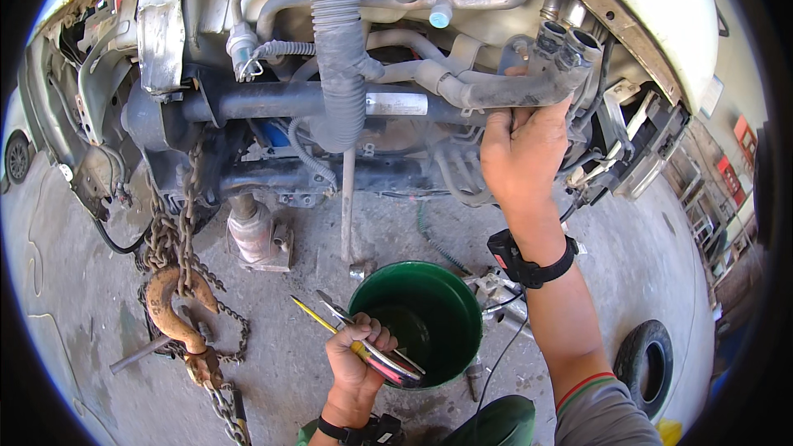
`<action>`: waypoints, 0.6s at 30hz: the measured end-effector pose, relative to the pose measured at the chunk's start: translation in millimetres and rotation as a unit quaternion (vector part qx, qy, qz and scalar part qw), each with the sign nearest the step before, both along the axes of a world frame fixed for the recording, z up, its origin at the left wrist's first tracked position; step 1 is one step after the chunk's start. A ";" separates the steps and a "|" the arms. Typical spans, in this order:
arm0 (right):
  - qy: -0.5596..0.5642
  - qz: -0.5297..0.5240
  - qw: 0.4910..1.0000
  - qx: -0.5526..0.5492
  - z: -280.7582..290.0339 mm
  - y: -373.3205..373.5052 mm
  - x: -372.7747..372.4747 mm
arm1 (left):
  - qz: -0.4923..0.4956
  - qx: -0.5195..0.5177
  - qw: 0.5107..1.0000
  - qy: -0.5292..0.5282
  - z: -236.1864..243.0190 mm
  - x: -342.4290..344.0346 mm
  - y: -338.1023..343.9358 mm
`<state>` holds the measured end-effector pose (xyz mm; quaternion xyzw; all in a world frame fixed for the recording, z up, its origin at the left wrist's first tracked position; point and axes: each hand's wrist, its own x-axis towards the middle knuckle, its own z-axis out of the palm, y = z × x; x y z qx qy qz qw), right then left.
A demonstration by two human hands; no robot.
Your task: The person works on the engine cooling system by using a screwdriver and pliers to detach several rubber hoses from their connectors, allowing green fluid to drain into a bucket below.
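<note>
My right hand [529, 157] reaches up to the vehicle's exposed end, its fingers closed round a dark rubber hose [533, 91] from below. Two open pipe ends [566, 41] stand just above that hose. Lower down, my left hand [355, 363] is wrapped round a pair of pliers [400, 370] with red and dark handles. A slim yellow tool [310, 312] lies in the same grip, its exact kind unclear. Behind the left hand stands a green bucket [475, 301]. A ribbed grey hose [337, 66] hangs down in the middle, left of my right hand.
At left a rusty chain [161, 239] and large orange hook [169, 310] hang and lie below the frame. A dark crossbar [264, 103] spans the vehicle. A tyre [644, 367] lies at right on the concrete floor [281, 322]. A thin cable [500, 355] runs beside the bucket.
</note>
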<state>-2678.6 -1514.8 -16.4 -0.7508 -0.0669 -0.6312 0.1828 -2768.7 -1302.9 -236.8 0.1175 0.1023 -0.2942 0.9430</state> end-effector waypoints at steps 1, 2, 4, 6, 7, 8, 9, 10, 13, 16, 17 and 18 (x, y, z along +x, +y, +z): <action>-0.013 0.021 1.000 -0.019 -0.9 -2.0 1.8 | 0.002 0.003 1.000 -0.001 0.3 -0.4 -0.3; -0.013 0.021 1.000 -0.018 -0.7 -1.9 1.0 | 0.004 0.006 1.000 -0.001 0.6 -0.9 -0.4; -0.007 0.023 1.000 -0.011 -1.4 1.0 -0.1 | 0.006 0.007 1.000 -0.001 2.4 -0.6 -1.5; 0.001 0.023 1.000 -0.002 -2.0 3.8 -1.4 | 0.011 0.003 1.000 0.009 3.7 -0.5 -3.4; 0.009 0.021 1.000 0.004 -1.1 5.3 -3.1 | 0.012 0.004 1.000 0.013 3.8 -0.7 -5.7; 0.032 -0.018 0.999 0.007 0.9 5.4 -6.4 | 0.015 0.015 1.000 0.016 6.5 -1.0 -8.4; 0.035 -0.010 0.999 0.008 1.1 3.8 -7.3 | 0.018 0.025 0.999 0.020 9.3 -1.1 -11.2; 0.028 -0.017 0.999 0.002 1.0 1.9 -7.4 | 0.015 0.026 0.999 0.020 10.0 -1.1 -13.6; 0.013 0.023 1.000 0.010 1.1 6.2 -5.7 | 0.016 0.014 1.000 0.021 9.0 -2.8 -17.8; 0.055 -0.020 0.998 0.034 4.1 13.9 -13.8 | 0.022 0.003 1.000 0.013 6.1 -3.5 -17.5; 0.057 -0.013 0.998 0.035 2.6 11.4 -10.6 | 0.023 -0.008 1.000 0.009 4.1 -3.7 -17.6; 0.019 0.013 0.999 0.028 -0.2 6.0 -6.4 | 0.026 -0.002 1.000 0.006 2.1 -4.4 -18.1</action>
